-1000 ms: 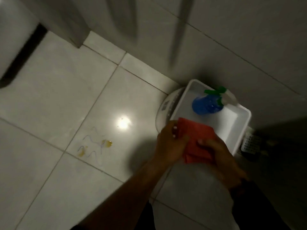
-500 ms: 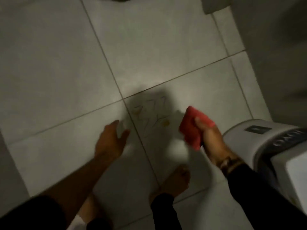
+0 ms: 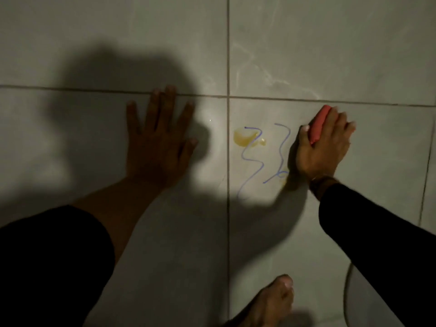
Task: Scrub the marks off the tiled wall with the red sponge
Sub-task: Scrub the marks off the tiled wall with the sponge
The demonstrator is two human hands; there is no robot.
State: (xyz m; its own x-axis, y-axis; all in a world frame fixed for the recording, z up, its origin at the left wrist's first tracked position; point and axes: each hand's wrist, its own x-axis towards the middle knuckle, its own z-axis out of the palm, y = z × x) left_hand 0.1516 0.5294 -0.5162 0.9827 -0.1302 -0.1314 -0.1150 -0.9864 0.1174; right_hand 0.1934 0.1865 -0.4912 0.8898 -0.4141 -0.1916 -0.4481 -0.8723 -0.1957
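Observation:
Blue squiggly pen marks [image 3: 256,161] and a yellow smear [image 3: 245,138] sit on a pale grey tile [image 3: 354,67], just right of a vertical grout line. My right hand [image 3: 323,147] presses the red sponge [image 3: 318,125] flat against the tile at the right edge of the marks, fingers wrapped over it. Left of the grout line, my left hand [image 3: 160,138] lies flat on the tile with fingers spread, holding nothing. A second small yellow spot [image 3: 283,181] shows beside my right wrist.
A bare foot [image 3: 271,303] shows at the bottom centre. A thin curved cord or edge [image 3: 345,293] runs at the lower right. Dark shadows of my head and arms fall over the tiles on the left and under the marks.
The view swung from the white bin with the blue spray bottle to the marked tile. My right hand brought the sponge onto the tile; my left hand let go and laid flat.

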